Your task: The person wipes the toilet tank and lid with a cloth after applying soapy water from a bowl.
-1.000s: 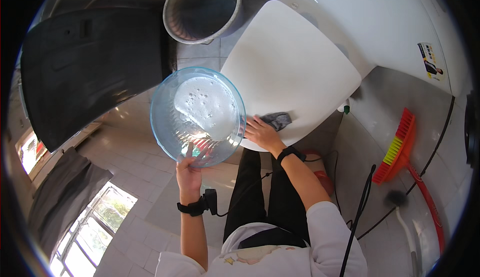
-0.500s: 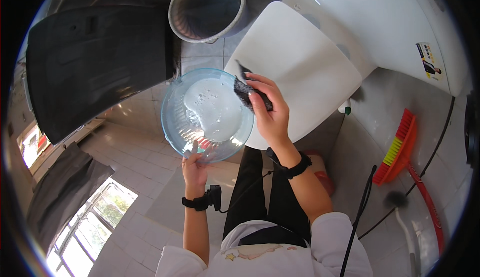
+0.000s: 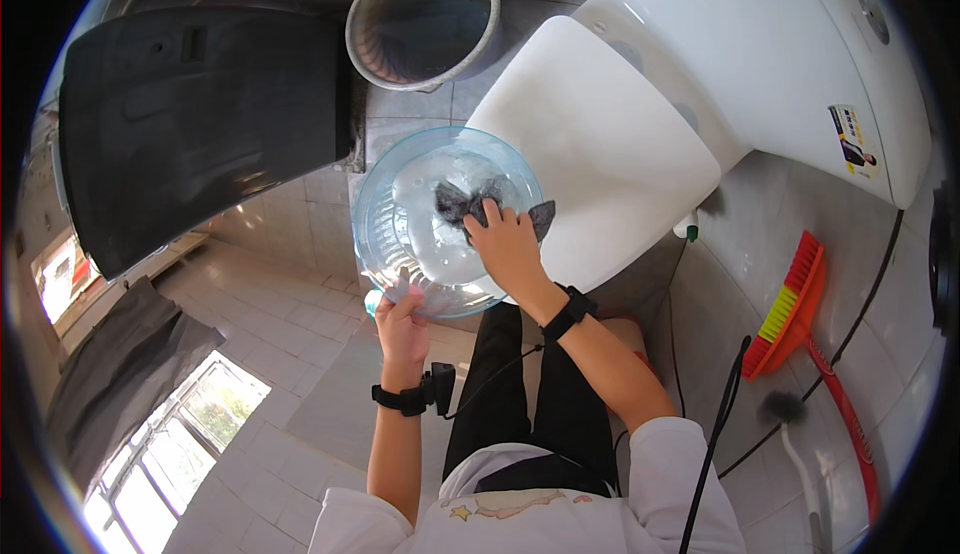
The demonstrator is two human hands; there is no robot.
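Observation:
A clear bluish plastic basin [image 3: 378, 254] with soapy, foamy water inside is tilted over the edge of the closed white toilet lid. My left hand [image 3: 402, 332] grips its near rim, thumb on the inside and fingers beneath, partly hidden. Over the suds, my right hand [image 3: 505, 246] is closed on a dark grey cloth [image 3: 452, 204]. The cloth is bunched under the fingers, with one end sticking out to the right of them.
The white toilet lid [image 3: 620, 144] and tank [image 3: 800, 64] stand right. A bucket [image 3: 365, 54] with dark water is at the back, a black panel [image 3: 200, 124] at left. An orange dustpan with brush [image 3: 790, 304] and a toilet brush [image 3: 785, 409] lean at right.
My right hand has moved left and down with the cloth, from above the basin's right rim to inside it. The basin has shifted slightly right, my left hand still on its rim.

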